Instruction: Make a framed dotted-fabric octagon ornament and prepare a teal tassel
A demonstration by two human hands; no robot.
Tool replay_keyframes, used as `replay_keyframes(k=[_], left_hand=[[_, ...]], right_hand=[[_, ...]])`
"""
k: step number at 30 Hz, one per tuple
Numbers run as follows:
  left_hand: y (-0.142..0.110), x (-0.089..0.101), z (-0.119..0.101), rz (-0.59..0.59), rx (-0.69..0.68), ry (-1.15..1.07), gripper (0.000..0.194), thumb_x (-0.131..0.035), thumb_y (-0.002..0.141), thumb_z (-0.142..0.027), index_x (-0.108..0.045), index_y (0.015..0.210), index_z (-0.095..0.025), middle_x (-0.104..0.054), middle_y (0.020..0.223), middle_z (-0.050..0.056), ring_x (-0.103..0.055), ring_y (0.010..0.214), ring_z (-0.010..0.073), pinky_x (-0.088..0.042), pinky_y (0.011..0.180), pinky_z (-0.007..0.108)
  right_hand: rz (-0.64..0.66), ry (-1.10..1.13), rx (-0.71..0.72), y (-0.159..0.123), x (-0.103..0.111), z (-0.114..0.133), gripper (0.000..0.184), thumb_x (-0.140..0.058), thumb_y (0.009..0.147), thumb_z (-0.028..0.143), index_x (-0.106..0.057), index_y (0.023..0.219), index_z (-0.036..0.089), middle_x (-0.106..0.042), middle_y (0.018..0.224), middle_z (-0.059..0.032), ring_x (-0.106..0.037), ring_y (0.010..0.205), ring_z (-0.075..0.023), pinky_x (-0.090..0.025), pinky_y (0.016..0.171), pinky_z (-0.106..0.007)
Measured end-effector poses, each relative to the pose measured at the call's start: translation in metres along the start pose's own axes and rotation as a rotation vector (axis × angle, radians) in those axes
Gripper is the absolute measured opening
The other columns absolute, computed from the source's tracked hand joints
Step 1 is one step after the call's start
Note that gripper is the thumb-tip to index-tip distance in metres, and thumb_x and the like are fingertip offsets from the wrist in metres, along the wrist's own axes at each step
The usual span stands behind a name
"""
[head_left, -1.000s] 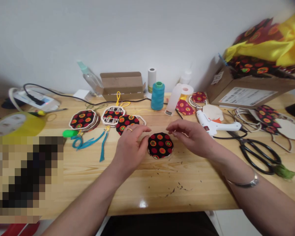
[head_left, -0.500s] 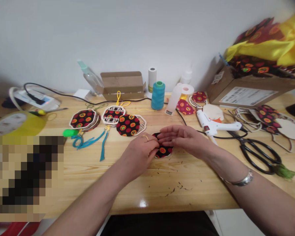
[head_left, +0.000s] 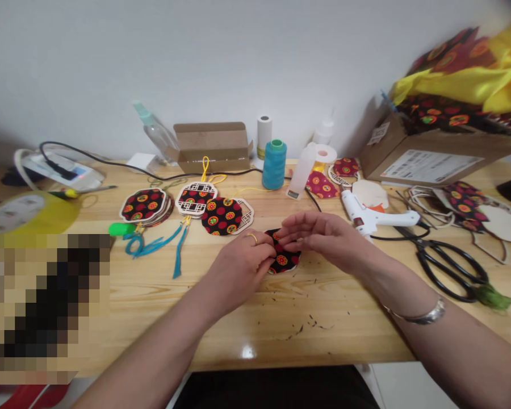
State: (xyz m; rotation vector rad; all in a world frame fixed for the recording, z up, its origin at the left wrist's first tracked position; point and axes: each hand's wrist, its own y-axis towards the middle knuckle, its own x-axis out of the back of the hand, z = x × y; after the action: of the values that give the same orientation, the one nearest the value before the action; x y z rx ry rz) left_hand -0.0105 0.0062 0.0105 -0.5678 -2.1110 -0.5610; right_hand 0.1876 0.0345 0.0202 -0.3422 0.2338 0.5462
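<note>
A round piece covered in black fabric with red dots and flowers (head_left: pixel 284 261) lies flat on the table, a pale rim showing at its lower edge. At its left side my left hand (head_left: pixel 249 258), with a ring, is closed with the fingertips pinched at the edge. Over its upper right my right hand (head_left: pixel 319 236) is open, fingers stretched out and side by side; they hide part of the fabric. Just beyond my left hand, another black patterned fabric piece (head_left: pixel 221 217) overlaps a wooden lattice frame (head_left: pixel 246 216).
At the right are a white glue gun (head_left: pixel 378 217), black-handled scissors (head_left: pixel 449 267) and a carton of fabric (head_left: pixel 430 159). Behind stand a teal thread spool (head_left: pixel 275 166) and a plastic bottle (head_left: pixel 302 172). Fabric ornaments (head_left: pixel 142 205) with blue tassels lie left. Dark scraps (head_left: pixel 310 324) dot the front.
Both hands have come inward over the fabric-covered piece. My left fingers have closed at its left edge, and my right hand has moved left over its top. In the last half second little differs.
</note>
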Motion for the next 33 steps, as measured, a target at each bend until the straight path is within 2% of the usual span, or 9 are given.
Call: replay_keyframes(k=[5,13,15,18,20,22,28,31,33], left_hand=[[0.001,0.003,-0.002,0.036,0.005,0.001,0.015,-0.052,0.080,-0.012,-0.065,0.085,-0.018,-0.063,0.090,0.005,-0.055,0.088,0.0182,-0.046,0.081,0.035],[0.002,0.004,-0.002,0.072,0.026,0.016,0.014,-0.053,0.080,-0.013,-0.065,0.085,-0.018,-0.062,0.090,0.005,-0.054,0.089,0.0190,-0.045,0.081,0.035],[0.001,0.003,-0.002,0.070,0.031,0.013,0.014,-0.053,0.080,-0.014,-0.065,0.086,-0.018,-0.063,0.093,0.005,-0.054,0.091,0.0191,-0.045,0.082,0.035],[0.000,0.003,-0.002,0.055,0.030,0.018,0.017,-0.053,0.081,-0.015,-0.064,0.093,-0.019,-0.063,0.098,0.006,-0.054,0.094,0.0198,-0.046,0.082,0.036],[-0.001,0.003,-0.002,0.041,0.019,0.026,0.021,-0.052,0.082,-0.016,-0.064,0.099,-0.020,-0.062,0.101,0.006,-0.053,0.096,0.0200,-0.046,0.082,0.037],[-0.001,0.003,-0.003,0.033,0.008,0.040,0.023,-0.051,0.082,-0.017,-0.064,0.101,-0.021,-0.062,0.104,0.006,-0.053,0.096,0.0200,-0.046,0.082,0.037],[-0.002,0.002,-0.003,0.052,0.003,0.069,0.023,-0.050,0.083,-0.017,-0.068,0.097,-0.019,-0.061,0.103,0.008,-0.054,0.094,0.0196,-0.047,0.081,0.035],[-0.002,0.002,-0.002,0.028,-0.018,0.058,0.021,-0.051,0.083,-0.017,-0.067,0.096,-0.020,-0.062,0.102,0.007,-0.054,0.094,0.0190,-0.046,0.081,0.035],[-0.001,0.002,-0.002,-0.060,-0.023,0.053,0.019,-0.052,0.082,-0.017,-0.066,0.095,-0.019,-0.063,0.101,0.006,-0.054,0.093,0.0185,-0.045,0.085,0.036]], right_hand=[[0.177,-0.160,-0.040,-0.002,-0.002,0.001,0.031,-0.044,0.066,-0.001,-0.058,0.089,0.014,-0.066,0.088,-0.0045,-0.064,0.083,-0.0131,-0.051,0.082,-0.034],[0.233,-0.274,-0.039,-0.004,0.000,-0.001,0.030,-0.044,0.069,0.000,-0.059,0.091,0.015,-0.064,0.090,-0.0036,-0.062,0.087,-0.0126,-0.050,0.085,-0.035],[0.155,-0.225,-0.013,-0.002,0.001,-0.001,0.027,-0.047,0.069,0.002,-0.059,0.089,0.014,-0.065,0.090,-0.0040,-0.063,0.086,-0.0134,-0.050,0.084,-0.034],[-0.124,-0.126,0.084,0.002,0.005,-0.001,0.021,-0.053,0.067,0.004,-0.060,0.084,0.015,-0.066,0.088,-0.0034,-0.064,0.083,-0.0140,-0.051,0.083,-0.034],[-0.250,-0.102,0.100,0.005,0.006,-0.001,0.020,-0.057,0.064,0.006,-0.060,0.081,0.015,-0.066,0.085,-0.0031,-0.064,0.082,-0.0147,-0.051,0.084,-0.036],[-0.272,-0.111,0.064,0.006,0.005,-0.002,0.020,-0.059,0.062,0.008,-0.060,0.081,0.015,-0.066,0.084,-0.0036,-0.064,0.081,-0.0158,-0.050,0.084,-0.038],[-0.216,-0.182,-0.007,0.005,-0.003,-0.003,0.018,-0.061,0.063,0.010,-0.059,0.080,0.016,-0.066,0.083,-0.0046,-0.063,0.082,-0.0166,-0.050,0.084,-0.039],[-0.257,-0.150,0.047,0.006,-0.001,-0.003,0.017,-0.061,0.064,0.011,-0.060,0.080,0.016,-0.065,0.083,-0.0037,-0.063,0.082,-0.0164,-0.050,0.084,-0.038],[-0.305,-0.112,0.128,0.007,0.001,-0.003,0.018,-0.063,0.065,0.013,-0.061,0.083,0.016,-0.065,0.086,-0.0036,-0.063,0.085,-0.0166,-0.049,0.086,-0.038]])
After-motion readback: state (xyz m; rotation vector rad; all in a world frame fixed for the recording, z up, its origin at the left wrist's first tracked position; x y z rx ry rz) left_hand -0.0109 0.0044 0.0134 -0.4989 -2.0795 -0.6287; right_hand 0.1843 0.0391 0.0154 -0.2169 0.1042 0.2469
